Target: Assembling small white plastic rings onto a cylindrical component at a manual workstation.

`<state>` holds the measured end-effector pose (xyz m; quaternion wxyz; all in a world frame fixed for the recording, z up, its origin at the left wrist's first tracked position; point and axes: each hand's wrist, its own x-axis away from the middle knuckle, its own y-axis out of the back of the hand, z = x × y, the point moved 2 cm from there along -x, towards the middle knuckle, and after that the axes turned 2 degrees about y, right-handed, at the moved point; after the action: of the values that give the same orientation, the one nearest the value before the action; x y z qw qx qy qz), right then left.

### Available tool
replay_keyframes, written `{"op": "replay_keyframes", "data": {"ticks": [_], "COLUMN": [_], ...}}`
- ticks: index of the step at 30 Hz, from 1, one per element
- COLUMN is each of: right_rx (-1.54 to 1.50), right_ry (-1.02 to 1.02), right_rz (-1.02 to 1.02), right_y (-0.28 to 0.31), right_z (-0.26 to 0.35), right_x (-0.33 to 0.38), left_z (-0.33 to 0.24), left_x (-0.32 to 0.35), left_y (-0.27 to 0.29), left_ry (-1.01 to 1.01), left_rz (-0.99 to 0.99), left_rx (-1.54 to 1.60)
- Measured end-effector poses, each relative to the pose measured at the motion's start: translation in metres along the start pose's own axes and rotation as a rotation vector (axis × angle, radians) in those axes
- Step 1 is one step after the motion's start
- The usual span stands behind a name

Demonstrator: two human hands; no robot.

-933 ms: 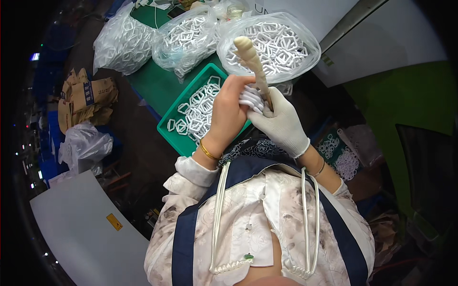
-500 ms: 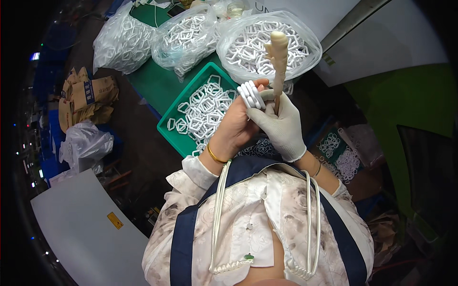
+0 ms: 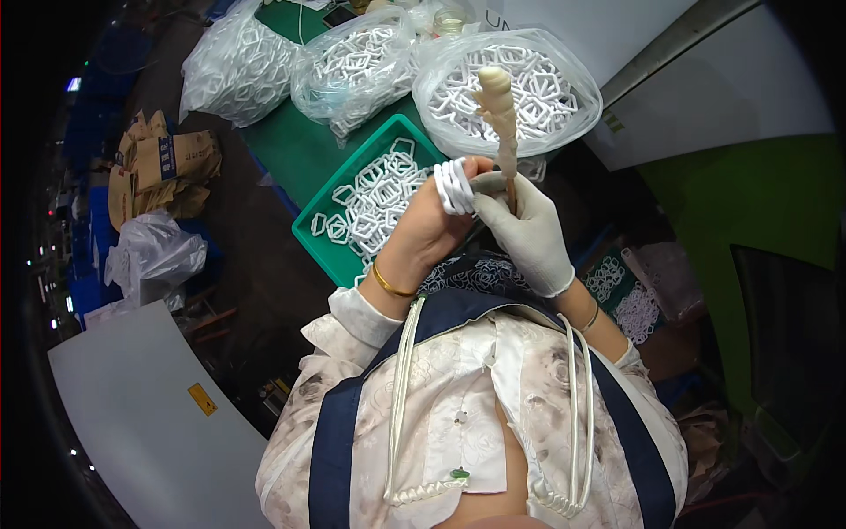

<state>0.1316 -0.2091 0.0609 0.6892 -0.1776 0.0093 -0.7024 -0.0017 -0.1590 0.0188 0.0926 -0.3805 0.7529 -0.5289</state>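
Note:
My bare left hand (image 3: 428,227) is closed around a small stack of white loops (image 3: 454,187), lined up side by side. A whitish glove covers my right hand (image 3: 536,240), whose fingers are wrapped round the thin handle of a stick (image 3: 499,115). The stick stands upright, its thick cream-coloured head looking wrapped or coated. My two hands nearly meet in front of my chest, the right fingertips close to the stack. Just beyond the left wrist, a green tray (image 3: 302,231) holds many loose white angular rings (image 3: 379,198).
Clear plastic bags of white rings stand along the far side: a large open bag (image 3: 573,132), a middle bag (image 3: 339,97) and a left bag (image 3: 233,75). Brown paper sacks (image 3: 189,159) lie at left. More rings fill a lower tray (image 3: 634,304) at right.
The white loops have turned slightly in my left hand and sit more upright. The stick's head has shifted a little left. Both hands keep their hold; the whole view has moved slightly.

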Motion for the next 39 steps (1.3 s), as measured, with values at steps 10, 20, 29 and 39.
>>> {"op": "replay_keyframes", "data": {"ticks": [10, 20, 29, 39], "right_rx": [0.195, 0.308, 0.395, 0.305], "right_ry": [0.136, 0.236, 0.239, 0.321], "right_rz": [0.0, -0.148, -0.121, -0.267], "right_y": [0.009, 0.007, 0.008, 0.018], "right_z": [-0.001, 0.016, 0.013, 0.017], "right_x": [-0.001, -0.003, -0.011, -0.025], "left_z": [0.003, 0.001, 0.0, -0.009], "left_x": [-0.008, -0.013, -0.016, -0.005], "left_y": [-0.027, -0.016, -0.012, -0.024], "left_ry": [0.012, -0.085, -0.137, -0.214], "left_rz": [0.029, 0.018, -0.062, -0.005], "left_rx": [0.236, 0.397, 0.348, 0.289]}}
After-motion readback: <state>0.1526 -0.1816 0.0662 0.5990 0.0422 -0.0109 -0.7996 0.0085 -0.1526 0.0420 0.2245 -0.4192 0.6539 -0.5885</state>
